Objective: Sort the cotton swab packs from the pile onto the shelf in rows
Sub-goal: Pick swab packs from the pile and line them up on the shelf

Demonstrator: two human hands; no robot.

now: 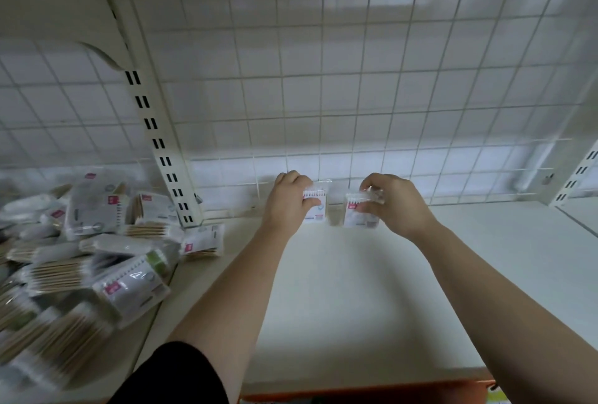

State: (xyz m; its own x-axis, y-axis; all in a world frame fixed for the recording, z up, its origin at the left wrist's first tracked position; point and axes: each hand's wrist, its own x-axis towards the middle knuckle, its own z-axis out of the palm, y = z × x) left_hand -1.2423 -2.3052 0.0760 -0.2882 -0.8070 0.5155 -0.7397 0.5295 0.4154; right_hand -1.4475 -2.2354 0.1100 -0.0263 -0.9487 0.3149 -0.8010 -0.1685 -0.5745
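Both my arms reach to the back of the white shelf (356,290). My left hand (286,203) grips a small cotton swab pack (318,206) standing upright against the wire grid. My right hand (393,203) pinches a second swab pack (359,212) by its top, upright just to the right of the first, with a narrow gap between them. A big loose pile of swab packs (84,248) with pink labels lies on the neighbouring shelf section to the left.
A white wire grid (356,96) backs the shelf. A slotted upright post (161,144) divides the pile's section from this one. One pack (204,240) lies at the post's foot. An orange strip (365,394) edges the shelf front.
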